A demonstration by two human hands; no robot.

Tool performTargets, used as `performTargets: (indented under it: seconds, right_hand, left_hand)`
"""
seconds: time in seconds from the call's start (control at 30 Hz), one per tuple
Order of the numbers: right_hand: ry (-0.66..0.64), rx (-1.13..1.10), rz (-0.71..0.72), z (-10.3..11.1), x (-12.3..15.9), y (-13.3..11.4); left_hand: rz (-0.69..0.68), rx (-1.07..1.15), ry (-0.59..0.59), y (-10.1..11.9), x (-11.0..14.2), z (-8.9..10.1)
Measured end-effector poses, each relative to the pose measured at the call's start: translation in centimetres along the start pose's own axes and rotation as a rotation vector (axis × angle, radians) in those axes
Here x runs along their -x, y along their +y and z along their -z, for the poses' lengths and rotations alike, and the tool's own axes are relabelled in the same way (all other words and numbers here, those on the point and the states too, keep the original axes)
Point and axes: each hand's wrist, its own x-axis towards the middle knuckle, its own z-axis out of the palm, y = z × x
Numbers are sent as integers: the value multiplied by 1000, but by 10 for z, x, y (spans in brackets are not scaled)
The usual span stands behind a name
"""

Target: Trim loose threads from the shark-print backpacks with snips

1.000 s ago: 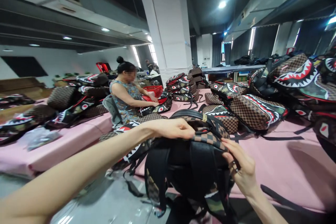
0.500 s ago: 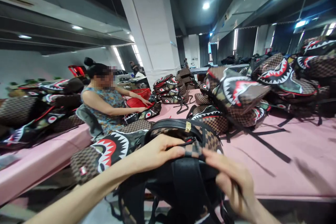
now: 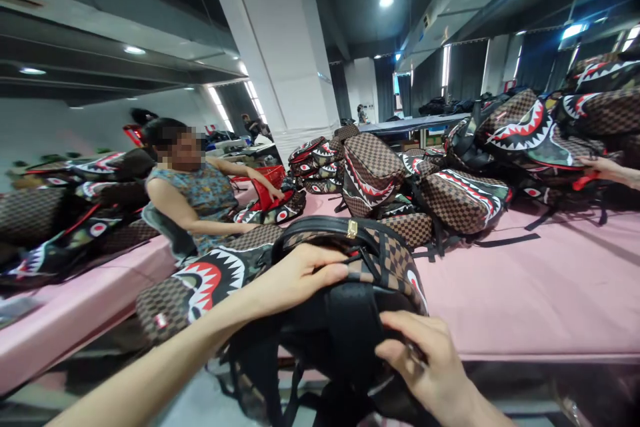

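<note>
Watching through the head camera, I have the checkered backpack (image 3: pixel 353 323) right in front of me, its black back turned my way at the near edge of the pink table (image 3: pixel 520 307). Up top, my left hand (image 3: pixel 307 273) reaches across, thumb and forefinger pinched at the backpack's upper edge beside the dark zip opening; most of the bag hangs below that hand and to its right. The black handle (image 3: pixel 296 232) arches just behind, its gold buckle (image 3: pixel 353 229) showing beyond the fingertips. Over on the other side, my right hand (image 3: pixel 425 353) sits lower, fingers loosely curled, a gap showing between thumb and forefinger, with the bag's black back immediately to its left; whether it grips anything there, I can't tell. So the backpack is between both hands, and just left of it lies a shark-print bag (image 3: pixel 215 280). Beyond, a seated co-worker (image 3: pixel 193 193) bends over a red-lined bag (image 3: pixel 267 190), while another person's hand (image 3: pixel 600 168) reaches in at the far right, beside the stacked bags (image 3: pixel 520 127).
</note>
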Motion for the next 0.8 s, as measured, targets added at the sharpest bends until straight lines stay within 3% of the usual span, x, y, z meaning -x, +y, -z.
performTargets:
  seconds: [0.17,0.27,0.37,0.43,0.5,0.57,0.7,0.8]
  right_hand:
    - [-108,-247,-501,-14,-17,3]
    - [-125,-387,-610,-12,-20,18]
    - [-33,-429,-611,-5,-21,35]
    - [27,-457,-591,-2,-23,43]
    - [44,-478,-584,-2,-26,47]
    - [41,-480,-590,-3,-29,49]
    - [69,-451,-582,-6,-29,41]
    - [109,-427,-570,-1,-23,20]
  left_hand:
    - [-13,100,469,6,10,-11]
    - [49,373,810,-3,38,-8]
    - [168,551,1091,-25,77,-1]
    - [315,584,1021,-41,99,-3]
    - [422,596,752,-52,111,-13]
    - [437,646,538,-56,112,-29]
    - [373,983,415,-51,96,-57]
    - [245,1214,374,-37,97,-58]
